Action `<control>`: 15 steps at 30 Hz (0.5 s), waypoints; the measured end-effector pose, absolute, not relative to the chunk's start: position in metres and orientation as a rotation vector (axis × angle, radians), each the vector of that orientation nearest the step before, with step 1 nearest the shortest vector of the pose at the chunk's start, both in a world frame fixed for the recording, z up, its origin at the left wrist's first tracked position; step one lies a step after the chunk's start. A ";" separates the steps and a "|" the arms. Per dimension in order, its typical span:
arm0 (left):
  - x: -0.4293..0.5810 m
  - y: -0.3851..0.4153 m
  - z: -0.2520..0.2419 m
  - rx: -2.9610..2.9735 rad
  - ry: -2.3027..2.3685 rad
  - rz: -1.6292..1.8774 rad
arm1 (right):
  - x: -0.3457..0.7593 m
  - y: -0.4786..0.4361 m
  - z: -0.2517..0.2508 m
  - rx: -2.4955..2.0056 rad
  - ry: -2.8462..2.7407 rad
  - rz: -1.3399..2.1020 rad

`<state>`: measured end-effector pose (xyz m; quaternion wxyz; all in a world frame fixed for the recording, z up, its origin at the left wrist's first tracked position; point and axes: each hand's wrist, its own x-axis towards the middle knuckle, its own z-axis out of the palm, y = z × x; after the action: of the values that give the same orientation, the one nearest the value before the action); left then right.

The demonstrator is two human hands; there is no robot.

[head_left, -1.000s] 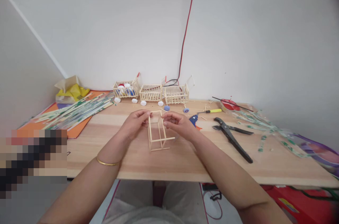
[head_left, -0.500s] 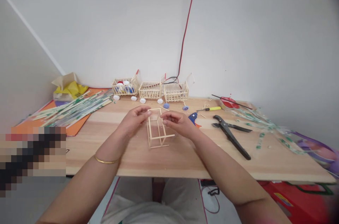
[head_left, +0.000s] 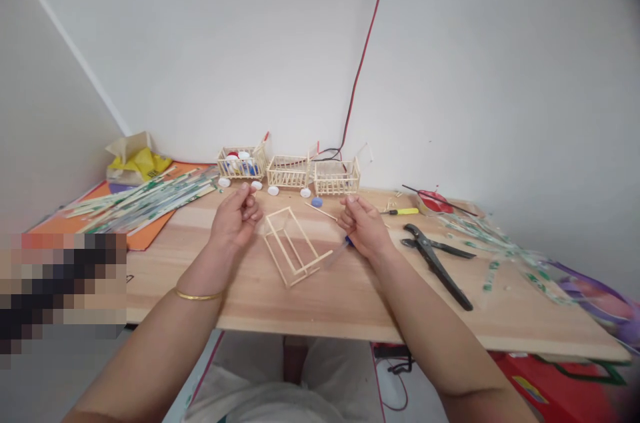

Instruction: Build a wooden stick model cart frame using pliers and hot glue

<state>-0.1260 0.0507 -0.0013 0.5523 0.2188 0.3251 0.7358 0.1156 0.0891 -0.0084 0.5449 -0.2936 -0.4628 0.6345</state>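
Observation:
A box-shaped frame of thin wooden sticks lies on the table between my hands, apart from both. My left hand is raised to its left, thumb and fingertips pinched together. On the other side my right hand is closed too, its fingers curled in a pinch. Whatever either pinch holds is too small to make out. A loose stick lies close to my right fingertips. Beneath that hand a blue glue gun is mostly hidden.
Three small stick carts stand at the back: one with bottle caps, a middle one and a right one. Black pliers and a yellow-handled tool lie right. Wrapped sticks cover an orange sheet at left.
Both hands have let go of the stick frame and moved apart, left and right. The frame now lies turned at an angle. My right hand has come over the glue gun.

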 end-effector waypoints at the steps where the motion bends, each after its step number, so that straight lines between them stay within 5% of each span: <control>1: -0.126 0.050 -0.001 0.509 0.750 1.714 | 0.116 0.089 -0.008 -0.703 -1.091 1.503; 8: -0.123 0.050 0.000 0.637 0.839 1.752 | 0.122 0.096 -0.008 -0.816 -1.165 1.314; 15: -0.121 0.051 -0.008 0.824 1.359 1.734 | 0.139 0.109 -0.018 -1.077 -1.666 0.640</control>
<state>-0.1210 0.0510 -0.0076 0.3847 0.3233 0.5333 0.6805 0.1394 0.1094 -0.0183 0.5043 -0.4463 -0.6901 0.2650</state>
